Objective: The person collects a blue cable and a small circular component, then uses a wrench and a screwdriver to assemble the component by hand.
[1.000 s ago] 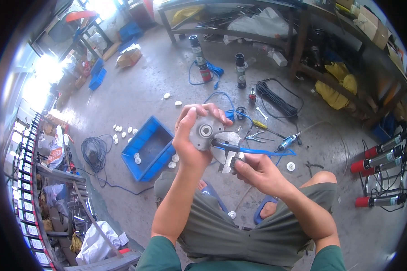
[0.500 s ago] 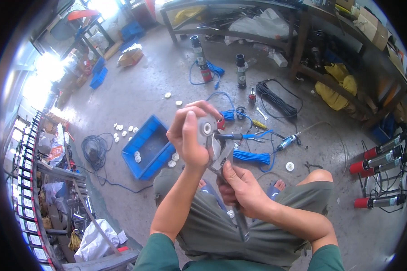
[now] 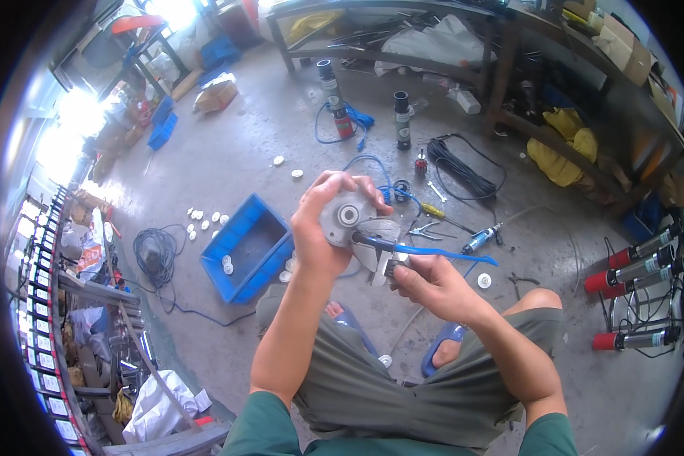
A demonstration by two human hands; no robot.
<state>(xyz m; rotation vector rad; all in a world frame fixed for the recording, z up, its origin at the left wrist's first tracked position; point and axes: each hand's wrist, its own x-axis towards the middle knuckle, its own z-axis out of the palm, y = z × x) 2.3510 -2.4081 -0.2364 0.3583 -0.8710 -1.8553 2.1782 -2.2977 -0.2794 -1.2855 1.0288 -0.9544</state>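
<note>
My left hand [image 3: 318,228] is wrapped round a round grey metal end cap [image 3: 333,225] with a ringed hole in its face, held up in front of my knees. A blue cable [image 3: 452,252] with a black sleeved end runs out from the cap to the right. Against the cap's lower right side lies the head of an adjustable wrench [image 3: 380,229], its jaws around or beside the black cable end; I cannot tell which. My right hand [image 3: 437,287] is closed on the wrench just below the jaws, thumb near the adjusting screw. The wrench handle is mostly hidden.
A blue plastic bin [image 3: 239,254] stands at the left among small white discs [image 3: 228,266]. Beyond my hands lie pliers [image 3: 433,232], a screwdriver [image 3: 442,213], a spanner [image 3: 436,191], a black cable coil [image 3: 463,169] and upright cylinders [image 3: 402,125]. Red-ended cylinders [image 3: 631,281] lie at right.
My right hand has moved up and right along the wrench, and the wrench has turned so its handle no longer hangs down in sight. The blue cable now stretches farther right.
</note>
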